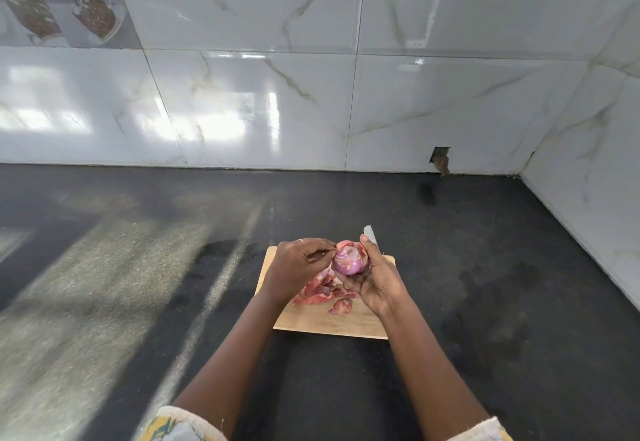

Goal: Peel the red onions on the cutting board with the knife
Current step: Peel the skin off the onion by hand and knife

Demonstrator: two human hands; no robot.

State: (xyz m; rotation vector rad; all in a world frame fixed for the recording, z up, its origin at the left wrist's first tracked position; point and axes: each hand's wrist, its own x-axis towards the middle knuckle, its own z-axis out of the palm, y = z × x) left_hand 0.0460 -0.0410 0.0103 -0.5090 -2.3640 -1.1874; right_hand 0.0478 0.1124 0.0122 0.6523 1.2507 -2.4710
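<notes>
Purple-red and glossy where it is bare, the onion [349,262] sits above the cutting board [360,323], cradled in your right hand [375,283], whose grip curls round its lower right side. Your left hand [298,262] has a narrow pinch grip on a strip of skin [331,249] at the onion's upper left edge. I judge it best to pull that strip down along the curve rather than outward, so it comes off whole. Turn the onion in the right hand to bring the dry skin left on top toward the pinch. The knife [370,233] blade pokes up behind your right thumb. How its handle is held is hidden, so keep the edge away from your left fingers. Loose peels [318,293] lie on the board below your hands; drop this strip there. The board lies well inside the dark surface [467,267], with open room on both sides, and the tiled wall [571,181] stands well apart on the right.
</notes>
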